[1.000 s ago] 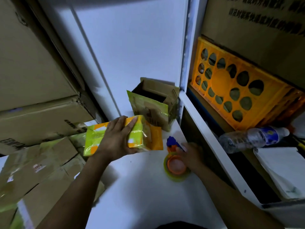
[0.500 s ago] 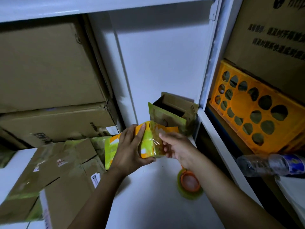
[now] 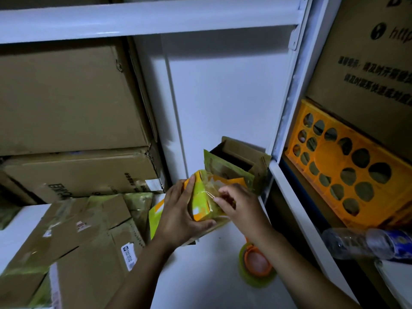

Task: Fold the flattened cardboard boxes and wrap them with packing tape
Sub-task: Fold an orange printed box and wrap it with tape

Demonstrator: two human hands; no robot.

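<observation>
Moved: the right grip [image 3: 243,208] has left the tape roll and come up to the box; the left grip [image 3: 178,219] has kept its hold.
Left grip: fingers over the top and thumb under the near edge, clasping the yellow-green and orange wrapped cardboard box [image 3: 200,201].
Right grip: fingertips pinch the glossy wrap at the box's 3 o'clock end.
Box: held just above the white shelf board [image 3: 200,277].
At 5 o'clock: yellow-green tape roll with orange core [image 3: 256,264], lying flat on the shelf.
At 1 o'clock: small open brown cardboard box [image 3: 240,157].
At 8 o'clock: flattened brown cardboard boxes [image 3: 78,237], piled.
At 3 o'clock: orange perforated plastic crate [image 3: 347,175]; below it a clear plastic bottle [image 3: 361,244] on its side.
</observation>
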